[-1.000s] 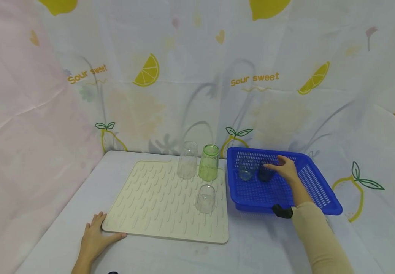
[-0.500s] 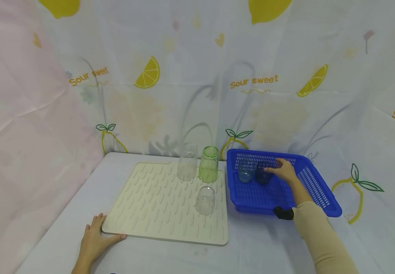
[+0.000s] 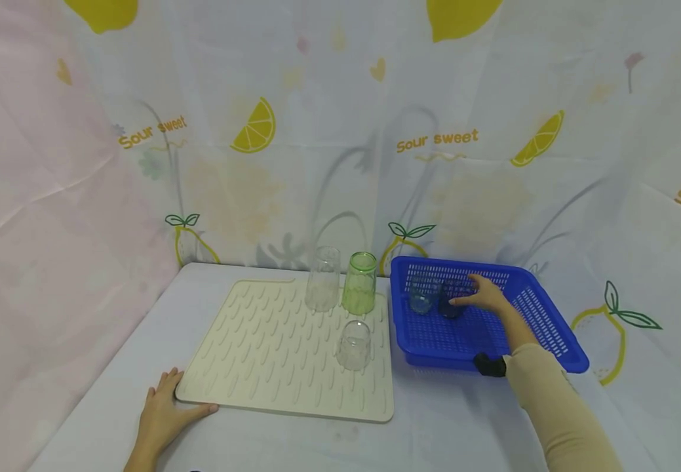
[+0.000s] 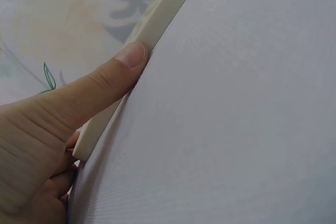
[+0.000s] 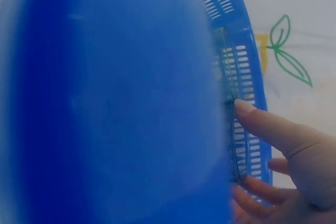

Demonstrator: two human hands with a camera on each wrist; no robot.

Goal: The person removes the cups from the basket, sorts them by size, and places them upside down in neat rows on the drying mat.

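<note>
In the head view my right hand point(image 3: 486, 294) reaches into the blue plastic basket point(image 3: 529, 328). Its thumb and fingers span a dark-tinted drinking glass point(image 3: 449, 307) and grip it. A clear bluish glass point(image 3: 421, 301) stands just left of that one. The right wrist view shows the thumb tip at one side of the glass and fingertips at the other, partly covered by the near blue basket wall point(image 5: 131, 98). At the front left corner of the cream drying mat point(image 3: 269, 354) rests my left hand point(image 3: 162, 414), thumb point(image 4: 113, 74) extended along the mat's front edge, other fingers by its left edge.
Toward the mat's back right stand a tall clear glass point(image 3: 324, 282) and a green glass point(image 3: 360, 285). A short clear glass point(image 3: 354, 347) sits in front of them. The basket is right beside the mat. A printed cloth point(image 3: 316, 164) hangs behind the table.
My right hand and the dark glass have shifted slightly left inside the basket, nearer the bluish glass. The left hand stays at the mat corner.
</note>
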